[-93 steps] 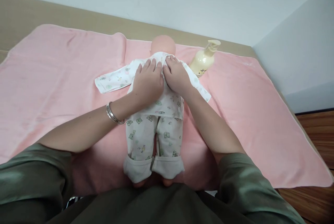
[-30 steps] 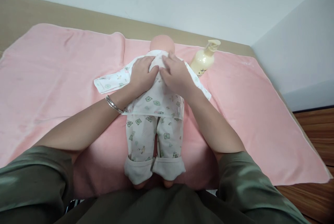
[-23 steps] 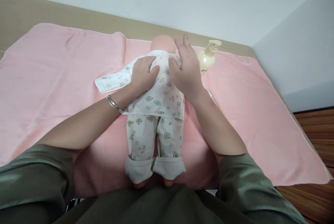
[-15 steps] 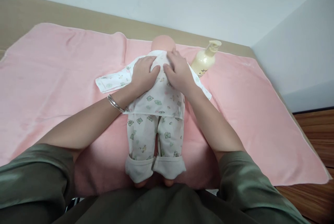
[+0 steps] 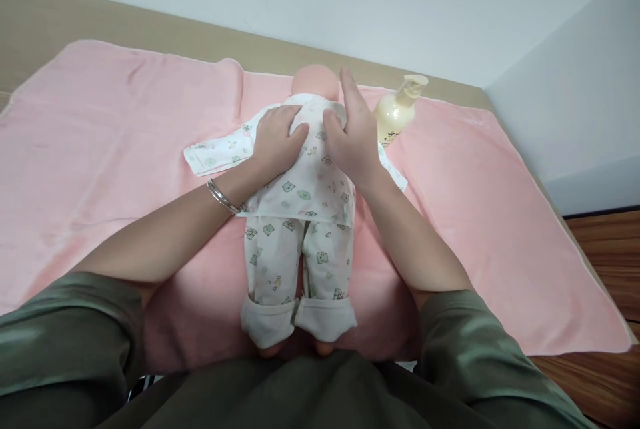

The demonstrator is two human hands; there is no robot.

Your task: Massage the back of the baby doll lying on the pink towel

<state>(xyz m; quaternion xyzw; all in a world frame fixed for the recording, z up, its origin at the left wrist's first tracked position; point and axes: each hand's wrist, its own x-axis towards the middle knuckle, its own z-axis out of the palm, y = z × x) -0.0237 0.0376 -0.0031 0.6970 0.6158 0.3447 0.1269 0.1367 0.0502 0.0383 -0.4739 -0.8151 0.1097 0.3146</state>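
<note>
A baby doll (image 5: 315, 80) lies on a pink blanket (image 5: 135, 102), its head away from me and its face out of sight. It wears a white printed top (image 5: 303, 192) and matching trousers (image 5: 273, 256) with cuffs turned up. My left hand (image 5: 277, 139) lies flat on the left side of the top, fingers and thumb apart. On the right side, my right hand (image 5: 355, 139) is tilted on edge, fingers stretched out and thumb apart, holding nothing. Whether its lower edge touches the top I cannot tell.
A pale yellow pump bottle (image 5: 397, 109) stands on the blanket just right of my right hand. Behind the blanket runs a beige table edge (image 5: 200, 36) against a white wall. Brown wooden boards (image 5: 605, 249) show at the right.
My right hand has turned onto its edge and its fingers have lifted off the doll's top. My left hand has stayed in place.
</note>
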